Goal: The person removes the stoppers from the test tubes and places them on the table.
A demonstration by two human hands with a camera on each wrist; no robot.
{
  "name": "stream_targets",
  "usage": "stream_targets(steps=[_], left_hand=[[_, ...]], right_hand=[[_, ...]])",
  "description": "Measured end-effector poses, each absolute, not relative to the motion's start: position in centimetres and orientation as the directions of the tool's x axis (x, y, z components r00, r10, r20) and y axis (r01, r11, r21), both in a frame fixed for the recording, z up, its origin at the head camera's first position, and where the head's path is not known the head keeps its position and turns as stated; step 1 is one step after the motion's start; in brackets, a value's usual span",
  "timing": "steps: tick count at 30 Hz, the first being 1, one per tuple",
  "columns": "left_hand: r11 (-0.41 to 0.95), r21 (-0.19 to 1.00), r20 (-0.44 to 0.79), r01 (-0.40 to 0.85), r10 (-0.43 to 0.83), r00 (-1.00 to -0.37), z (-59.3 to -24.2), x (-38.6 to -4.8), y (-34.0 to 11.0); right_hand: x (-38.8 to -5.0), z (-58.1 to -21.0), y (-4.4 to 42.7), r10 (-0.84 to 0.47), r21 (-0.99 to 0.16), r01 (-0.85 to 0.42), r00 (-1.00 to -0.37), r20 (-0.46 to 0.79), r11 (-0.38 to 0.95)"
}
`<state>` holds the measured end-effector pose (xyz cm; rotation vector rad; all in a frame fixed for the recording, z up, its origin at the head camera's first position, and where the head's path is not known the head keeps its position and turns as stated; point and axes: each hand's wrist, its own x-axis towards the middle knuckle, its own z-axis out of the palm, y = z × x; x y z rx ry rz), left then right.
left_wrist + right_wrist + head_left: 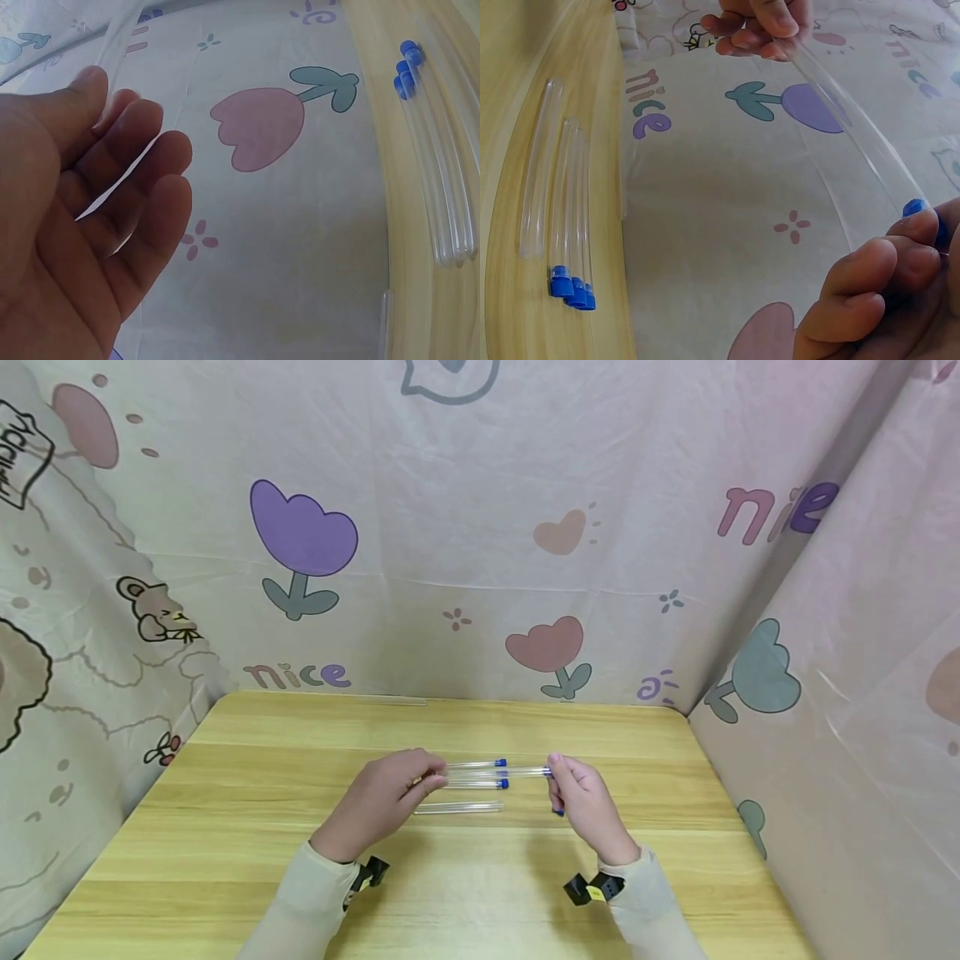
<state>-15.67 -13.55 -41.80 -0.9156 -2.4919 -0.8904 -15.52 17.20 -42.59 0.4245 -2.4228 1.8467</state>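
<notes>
A clear plastic tube point(855, 139) spans the gap between both hands, raised above the table. My left hand point(390, 797) pinches its left end between thumb and fingertips. At the other end, my right hand point(588, 802) grips a blue cap point(915, 207) at the tube's mouth; the fingers partly hide how far it sits on. Another bit of blue point(558, 812) shows below the right fingers. Beneath the held tube lie three tubes with blue caps point(568, 285), side by side. Closer to me lie uncapped clear tubes point(459, 808), close together.
Near the back edge of the wooden table point(225, 827), a further clear tube point(397, 701) lies flat. A printed curtain point(450, 527) hangs behind the table and along both sides. Dark wrist cameras point(592, 888) sit on the cream sleeves.
</notes>
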Motion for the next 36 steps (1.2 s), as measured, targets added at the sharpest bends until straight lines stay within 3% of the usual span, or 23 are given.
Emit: stream_targets(steps=[10,18,24,31,36], left_hand=[[0.585,0.421,0.504,0.693,0.484,-0.715,-41.60,-15.65,-13.53],[0.594,0.417,0.496,0.688,0.486,-0.720,-41.71,-15.61,-13.66],[0.556,0.479,0.486,0.679,0.476,-0.733,-41.87,-15.58,-13.69],[0.437,0.526,0.571,0.729,0.454,-0.684,-42.22,-15.77,-13.74],[0.448,0.452,0.658,0.771,0.416,-0.628,-42.09,-16.02,-13.83]], right_hand=[[-15.40,-42.63,17.21,-0.202,-0.922,-0.289,-0.949,0.242,0.258],[-15.25,-42.60,17.02,-0.230,-0.870,-0.412,-0.905,0.357,0.272],[-15.30,-42.67,16.96,-0.254,-0.785,-0.559,-0.826,0.502,0.267],[-15.36,-42.74,16.87,-0.272,-0.692,-0.674,-0.738,0.617,0.260],[-15.35,-42.83,16.82,-0.288,-0.705,-0.672,-0.738,0.610,0.227]])
